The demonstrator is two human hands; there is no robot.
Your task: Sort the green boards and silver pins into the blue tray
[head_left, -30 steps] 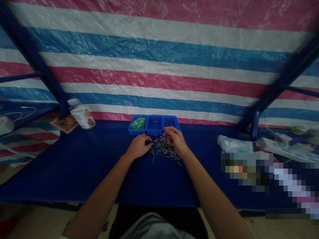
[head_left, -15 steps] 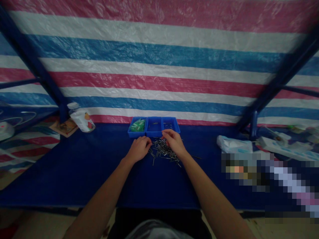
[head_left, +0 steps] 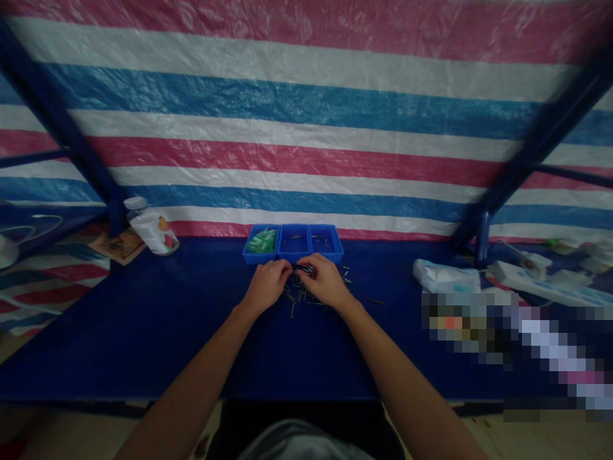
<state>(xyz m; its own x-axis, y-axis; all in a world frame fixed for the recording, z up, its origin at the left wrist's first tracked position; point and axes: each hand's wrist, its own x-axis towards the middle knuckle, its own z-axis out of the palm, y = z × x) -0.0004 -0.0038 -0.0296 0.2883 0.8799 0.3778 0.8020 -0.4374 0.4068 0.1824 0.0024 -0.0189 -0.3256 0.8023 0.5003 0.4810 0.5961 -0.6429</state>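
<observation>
A loose pile of thin dark metal pieces (head_left: 301, 295), like screws or nails, lies on the blue table. My left hand (head_left: 269, 285) is at the pile's left side, thumb and fingers pinched together; what they hold is too small to make out. Over the pile's top right, my right hand (head_left: 327, 281) has its fingers curled in, its fingertips close to those of my left hand. Anything between them is hidden. Just behind both hands stand three joined blue bins: the left bin (head_left: 253, 260) holds green pieces, while the middle bin (head_left: 294, 253) and right bin (head_left: 332, 250) contain a few thin metal pieces.
A white-labelled bottle (head_left: 154, 231) stands at the back left by a brown packet (head_left: 117, 246). To the right lie a plastic pack (head_left: 446, 277) and a white power strip (head_left: 541, 284). Blue frame posts rise on both sides before a striped sheet (head_left: 306, 153).
My right hand has come down and left from near the right bin to the pile, closing in on my left hand. My left hand stays nearly in place.
</observation>
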